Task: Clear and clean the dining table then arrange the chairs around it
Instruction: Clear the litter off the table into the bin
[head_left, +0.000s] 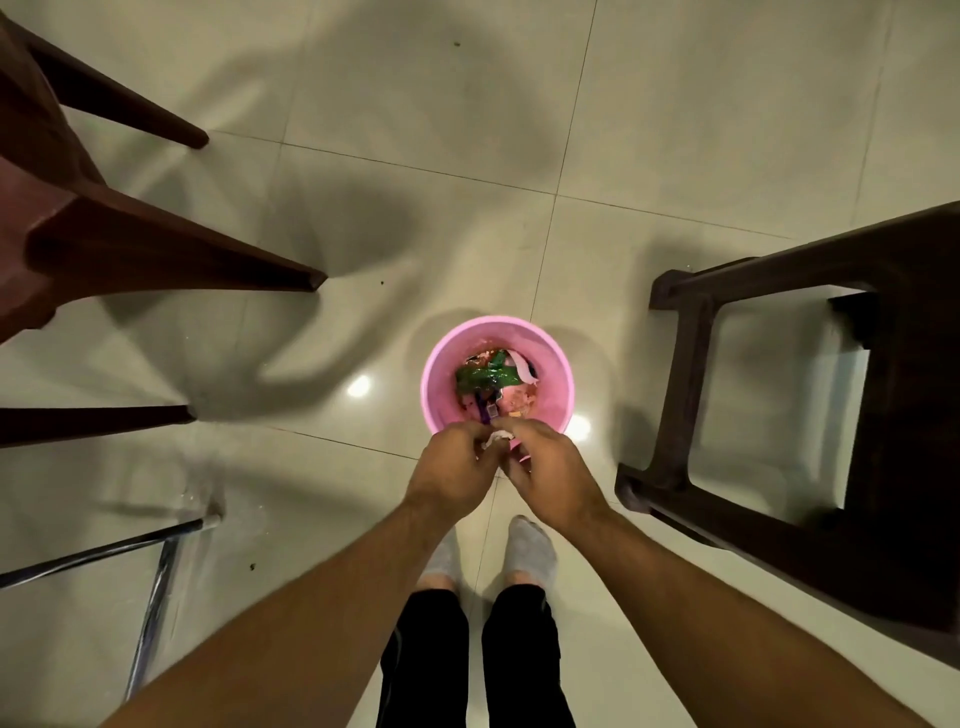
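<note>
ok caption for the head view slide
Left hand and right hand hold a pale scrap over a pink bin of wrappers

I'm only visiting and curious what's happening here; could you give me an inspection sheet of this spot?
Surface: glossy pale tiled floor.
Job's things: pink bin on the floor, holding wrappers; brown chair left, dark frame right.
Clutter: a few crumbs on the tiles.
Hands: left hand and right hand meet over the bin's near rim, pinching a whitish scrap.
Cables: nothing seen.
Surroundings: chrome legs lower left; socked feet below.
</note>
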